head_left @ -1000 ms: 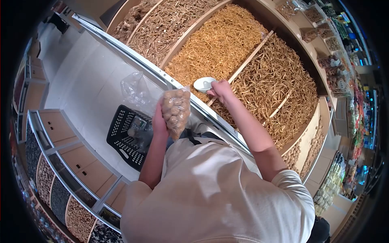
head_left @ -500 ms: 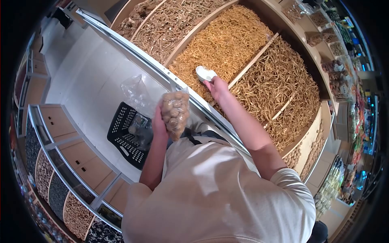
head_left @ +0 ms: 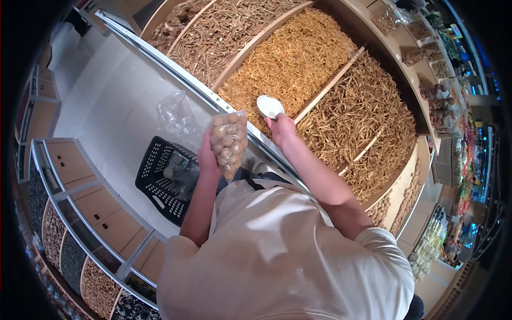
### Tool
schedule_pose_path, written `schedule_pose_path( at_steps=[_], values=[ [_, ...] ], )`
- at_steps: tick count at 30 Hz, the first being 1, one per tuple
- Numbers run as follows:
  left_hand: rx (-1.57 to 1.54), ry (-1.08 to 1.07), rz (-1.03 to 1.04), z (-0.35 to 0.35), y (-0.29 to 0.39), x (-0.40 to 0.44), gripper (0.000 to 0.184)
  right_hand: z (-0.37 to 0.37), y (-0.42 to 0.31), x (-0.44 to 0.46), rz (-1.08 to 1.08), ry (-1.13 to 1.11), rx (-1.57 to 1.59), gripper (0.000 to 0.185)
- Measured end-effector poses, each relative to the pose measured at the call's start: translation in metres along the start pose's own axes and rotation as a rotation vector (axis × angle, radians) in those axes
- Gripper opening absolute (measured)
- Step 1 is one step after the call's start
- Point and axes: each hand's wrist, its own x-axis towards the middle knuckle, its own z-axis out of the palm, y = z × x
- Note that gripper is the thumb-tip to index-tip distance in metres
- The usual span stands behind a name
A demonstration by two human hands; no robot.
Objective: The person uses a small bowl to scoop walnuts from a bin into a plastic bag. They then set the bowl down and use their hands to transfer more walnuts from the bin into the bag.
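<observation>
My left hand (head_left: 208, 154) holds a clear plastic bag (head_left: 228, 141) packed with round, light brown pieces, over the bin's front rail. A crumpled clear bag (head_left: 178, 117) hangs out to the left of that hand. In my right hand (head_left: 281, 128) is a small white scoop (head_left: 270, 106), gripped at its near end, over the lower corner of the orange-yellow dried strips (head_left: 290, 53). The inside of the scoop looks smooth and white, with no strips visible in it.
A wooden divider (head_left: 330, 85) separates the yellow strips from browner ones (head_left: 368, 112). Below my left hand a black basket (head_left: 160, 181) holds clear packages. Cabinets with bins (head_left: 101, 213) curve along the left. Bagged goods (head_left: 432, 240) line the right.
The scoop first moved up over the strips with its bowl tipping, then came slightly back down toward me. My left hand still holds the bag, nearly in place.
</observation>
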Motion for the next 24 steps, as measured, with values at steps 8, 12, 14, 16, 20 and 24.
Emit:
schedule_pose_path(
  at_steps=[8,12,14,16,20,24],
  values=[
    [-0.072,-0.070,0.022,-0.003,0.002,0.009,0.047,0.017,-0.011,0.014,-0.015,-0.013,0.139,0.029],
    [-0.014,-0.028,0.025,0.001,0.007,0.008,0.047,0.023,-0.012,0.014,-0.028,-0.046,0.149,0.028],
    [-0.035,0.028,0.060,0.009,0.010,0.003,0.050,0.022,-0.010,0.010,-0.034,-0.077,0.135,0.027],
    [-0.046,0.062,0.054,0.014,0.012,-0.001,0.050,0.021,-0.010,0.002,-0.063,-0.042,0.128,0.023],
    [-0.040,0.079,0.058,0.007,0.006,0.001,0.050,0.007,-0.015,-0.001,-0.052,-0.092,0.097,0.022],
    [-0.039,0.063,0.046,0.012,0.002,-0.002,0.049,-0.004,-0.015,0.003,-0.060,-0.157,0.083,0.024]
  ],
)
